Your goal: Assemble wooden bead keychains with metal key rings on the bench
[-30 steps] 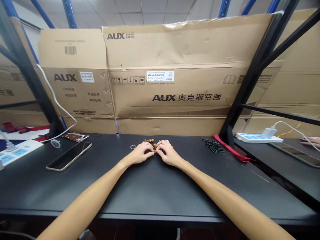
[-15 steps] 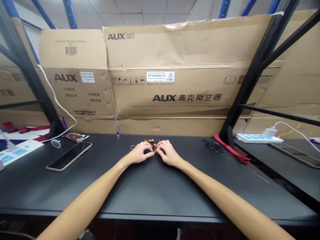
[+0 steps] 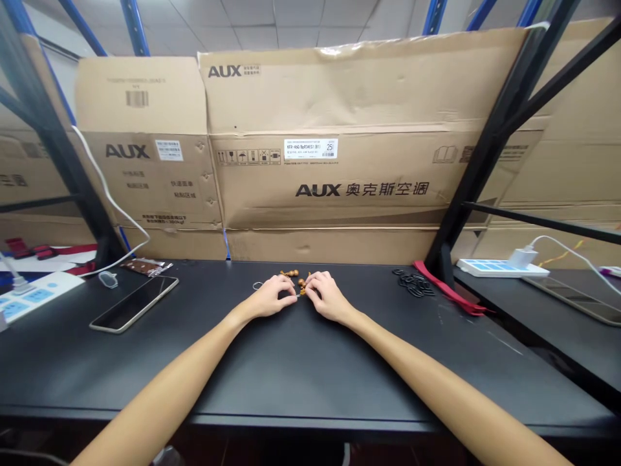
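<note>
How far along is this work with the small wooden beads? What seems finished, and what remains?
No finished piece shows on the black table. In hand: the left hand and the right hand meet over something too small to tell, beside the wooden beads. Lying apart: the metal ring, the black rings and the red strap.

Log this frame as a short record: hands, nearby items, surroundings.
left hand: fingertips at the small brown beads, hold unclear
right hand: fingertips at the same beads, facing the left hand, hold unclear
near left hand: small metal ring
surface: black table
right of hands: black rings, red strap
left of hands: smartphone
behind: AUX cardboard boxes
</note>
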Available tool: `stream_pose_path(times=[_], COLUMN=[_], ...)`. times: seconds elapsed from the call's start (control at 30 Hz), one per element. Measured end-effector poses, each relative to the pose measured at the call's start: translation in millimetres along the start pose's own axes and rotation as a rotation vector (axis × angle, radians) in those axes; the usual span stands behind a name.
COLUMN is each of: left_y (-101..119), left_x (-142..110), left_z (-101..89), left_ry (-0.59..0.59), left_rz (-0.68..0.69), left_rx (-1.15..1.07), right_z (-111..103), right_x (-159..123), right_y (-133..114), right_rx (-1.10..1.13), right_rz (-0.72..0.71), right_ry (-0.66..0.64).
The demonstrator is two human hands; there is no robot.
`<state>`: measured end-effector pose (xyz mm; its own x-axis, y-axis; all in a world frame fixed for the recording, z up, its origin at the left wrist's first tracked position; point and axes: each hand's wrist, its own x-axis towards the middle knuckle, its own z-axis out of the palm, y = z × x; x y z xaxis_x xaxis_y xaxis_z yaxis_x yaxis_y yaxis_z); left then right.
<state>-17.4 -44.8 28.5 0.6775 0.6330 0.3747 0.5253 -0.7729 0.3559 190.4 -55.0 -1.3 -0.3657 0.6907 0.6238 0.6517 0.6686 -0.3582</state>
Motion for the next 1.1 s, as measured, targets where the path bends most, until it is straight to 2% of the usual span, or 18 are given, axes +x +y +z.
stream_pose_path(times=[0.4, 0.9, 1.1], left_y=[2, -14, -20], left_x=[2, 0, 0], left_z=[6.6, -4.2, -6.0], left_ry=[-0.006, -0.057, -0.061], left_rz=[0.030, 0.039, 0.030], left_rx=[-0.027, -0.041, -0.076], right_z=[-2, -4, -6], right_x=[0, 1, 1], right_y=[-5, 3, 1], right_rx=[0.103, 0.012, 0.039], right_rz=[-0.057, 0.045, 0.037], right_ry=[-0.004, -0.018, -0.009])
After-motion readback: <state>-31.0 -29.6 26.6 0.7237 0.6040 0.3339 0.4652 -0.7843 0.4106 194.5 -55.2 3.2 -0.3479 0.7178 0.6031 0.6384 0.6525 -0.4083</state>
